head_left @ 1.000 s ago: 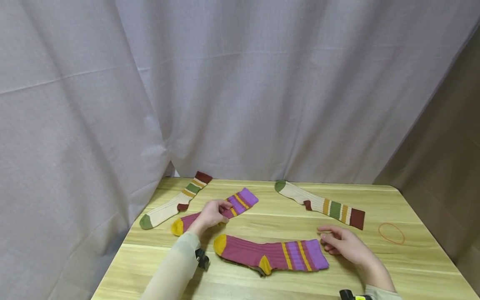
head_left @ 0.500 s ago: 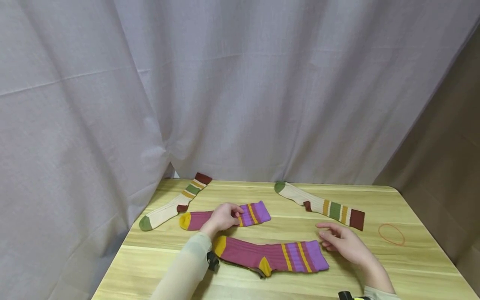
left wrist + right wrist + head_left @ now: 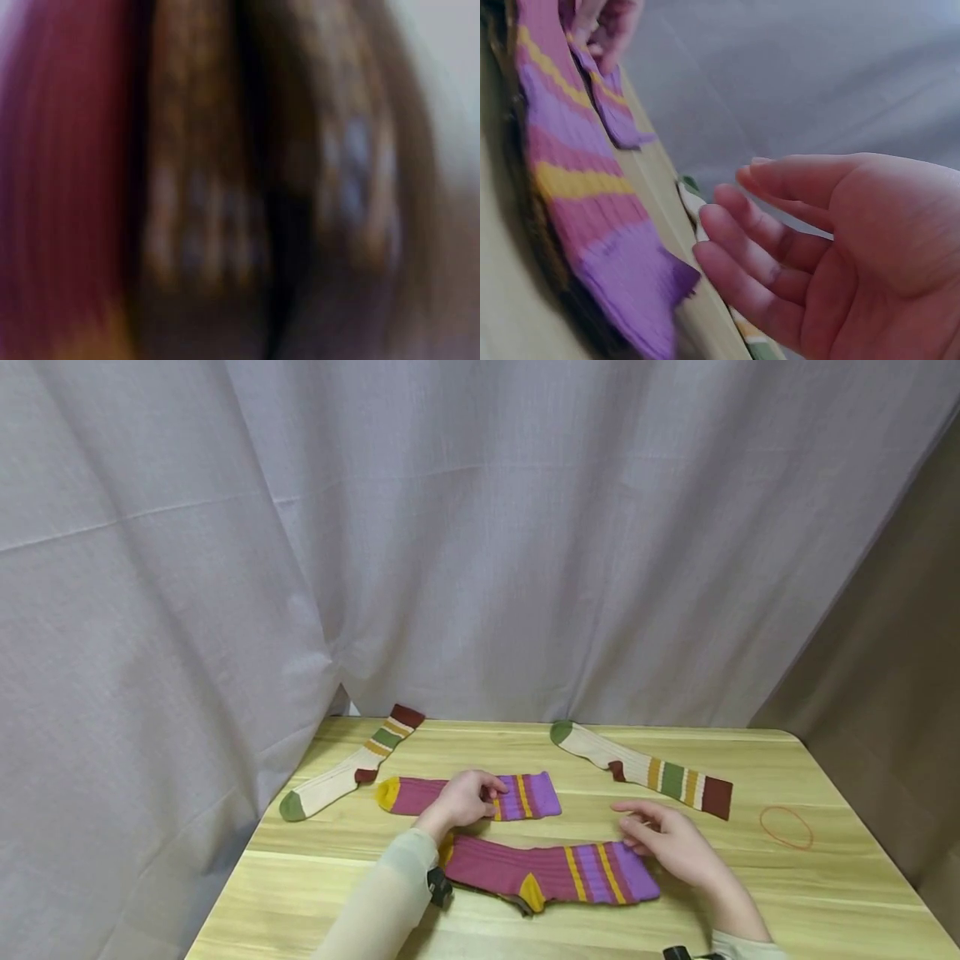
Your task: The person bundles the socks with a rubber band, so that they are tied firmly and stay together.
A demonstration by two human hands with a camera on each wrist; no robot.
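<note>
My left hand [image 3: 467, 797] grips the middle of a maroon sock [image 3: 528, 797] with yellow toe and purple striped cuff, its fingers and thumb curled at the fabric. That sock lies almost straight across the table, its heel hidden under the hand. Nearer to me lies a matching maroon sock [image 3: 498, 862], with a dark layer showing along its lower edge. My right hand [image 3: 671, 839] hovers by this sock's purple cuff, fingers loosely bent, nothing held. In the right wrist view that hand [image 3: 877, 240] is apart from the cuff [image 3: 637, 277]. The left wrist view is badly blurred.
Behind, a cream sock [image 3: 330, 785] with green toe lies at the left and its lookalike cream sock [image 3: 626, 760] at the right. An orange rubber band [image 3: 786, 827] is on the wooden table [image 3: 840, 893] at right. Grey curtain [image 3: 480, 568] hangs along the back edge.
My left hand has drawn the far maroon sock to the right and turned it from slanted to nearly level, parallel with the near one. My right hand has shifted slightly left.
</note>
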